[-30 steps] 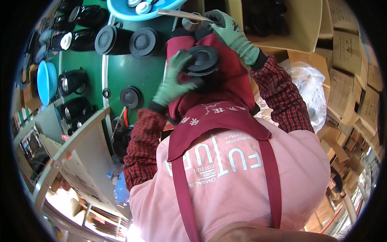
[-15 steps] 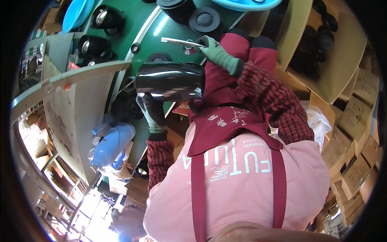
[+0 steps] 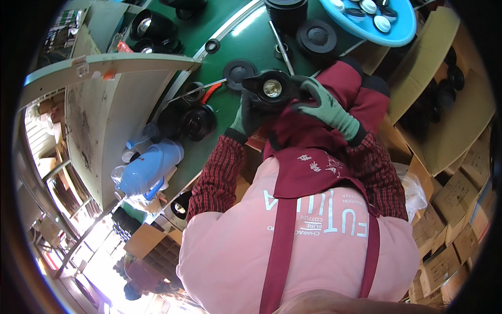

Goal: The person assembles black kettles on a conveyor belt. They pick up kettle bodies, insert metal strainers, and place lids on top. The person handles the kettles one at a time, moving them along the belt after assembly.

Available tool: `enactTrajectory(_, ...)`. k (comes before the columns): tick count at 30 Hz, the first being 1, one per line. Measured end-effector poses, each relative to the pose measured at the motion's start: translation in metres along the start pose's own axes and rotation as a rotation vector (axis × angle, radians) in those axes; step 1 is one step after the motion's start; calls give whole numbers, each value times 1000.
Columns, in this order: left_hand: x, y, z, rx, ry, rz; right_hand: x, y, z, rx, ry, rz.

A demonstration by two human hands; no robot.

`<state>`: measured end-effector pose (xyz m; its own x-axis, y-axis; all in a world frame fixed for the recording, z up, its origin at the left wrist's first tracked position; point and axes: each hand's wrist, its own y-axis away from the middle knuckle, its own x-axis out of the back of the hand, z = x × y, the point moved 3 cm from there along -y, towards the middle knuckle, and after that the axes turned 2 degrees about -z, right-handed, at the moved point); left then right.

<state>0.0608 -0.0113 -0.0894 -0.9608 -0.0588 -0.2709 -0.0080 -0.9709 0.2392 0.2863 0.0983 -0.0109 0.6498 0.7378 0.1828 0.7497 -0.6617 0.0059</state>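
Black round pot-like vessel (image 3: 272,90) with a shiny open mouth facing the camera sits upper centre, above the green counter (image 3: 230,36), gripped on 2 sides by gloved hands: left hand (image 3: 246,116) beneath, right hand (image 3: 325,104) clasping its right rim.

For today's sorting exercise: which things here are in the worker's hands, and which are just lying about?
In hand:
left hand
right hand
black flask body, its shiny open mouth facing the camera

Lying about:
black round lids on the green table
blue tray
blue jug
cardboard boxes
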Motion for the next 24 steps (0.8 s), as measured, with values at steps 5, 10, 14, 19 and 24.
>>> enactTrajectory(5, 34, -13, -8, 416, 176, 169, -20, 7, 42, -11, 78, 211)
enactTrajectory(10, 80, -30, -26, 392, 116, 661, -31, -20, 27, -86, 208, 350)
enactTrajectory(14, 91, -28, -30, 265, -17, 565, -12, -22, 16, -17, 334, 101)
enactTrajectory(19, 76, -11, -61, -41, -468, 419, 132, -73, 12, 88, 279, 574)
enactTrajectory(24, 15, -13, 8, 216, 22, 634, 281, -137, 122, -315, 1276, 469)
